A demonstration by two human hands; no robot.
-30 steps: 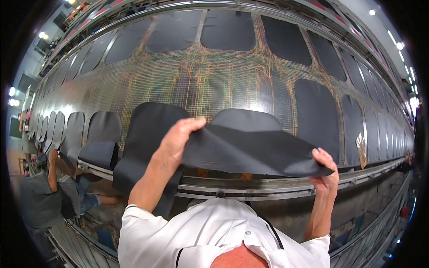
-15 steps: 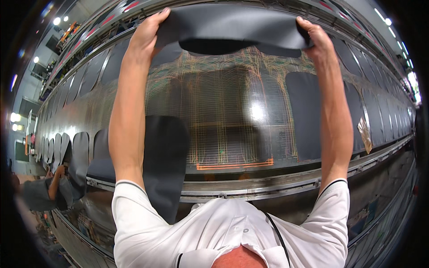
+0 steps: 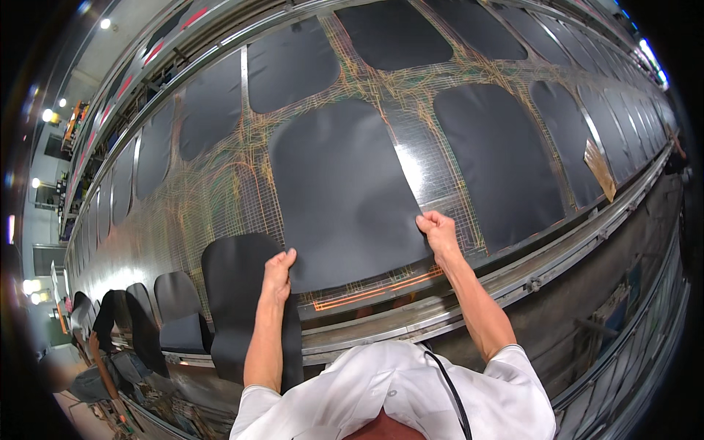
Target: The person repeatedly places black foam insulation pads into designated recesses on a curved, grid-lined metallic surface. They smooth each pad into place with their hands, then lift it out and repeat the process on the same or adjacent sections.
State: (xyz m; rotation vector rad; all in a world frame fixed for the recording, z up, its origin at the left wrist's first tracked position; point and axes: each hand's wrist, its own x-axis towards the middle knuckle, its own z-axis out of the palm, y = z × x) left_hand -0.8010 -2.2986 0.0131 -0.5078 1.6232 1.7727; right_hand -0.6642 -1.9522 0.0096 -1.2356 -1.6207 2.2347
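A smooth black sheet [image 3: 341, 187] with rounded far corners lies spread in front of me on the long metal table [image 3: 202, 198]. At its near left edge my left hand [image 3: 277, 275] is closed, thumb on top. My right hand [image 3: 440, 235] grips the right edge a little farther off, in the same pinch. The fingers beneath the edges are hidden. Just left of my left hand, another black sheet [image 3: 238, 293] hangs down over the table's near edge. A similar black sheet [image 3: 499, 161] lies flat to the right.
Coloured line patterns cover the tabletop, with orange lines [image 3: 374, 290] near its front. Several black sheets fill the far row and both sides. A metal rail [image 3: 374, 330] runs along the near edge. A brownish translucent piece [image 3: 599, 170] lies at right; another person's arm [image 3: 103, 367] shows at far left.
The black sheet came down from its raised, curled position at the far side and now lies flat on the table. Both hands moved nearer to me with its edges. The view turned slightly.
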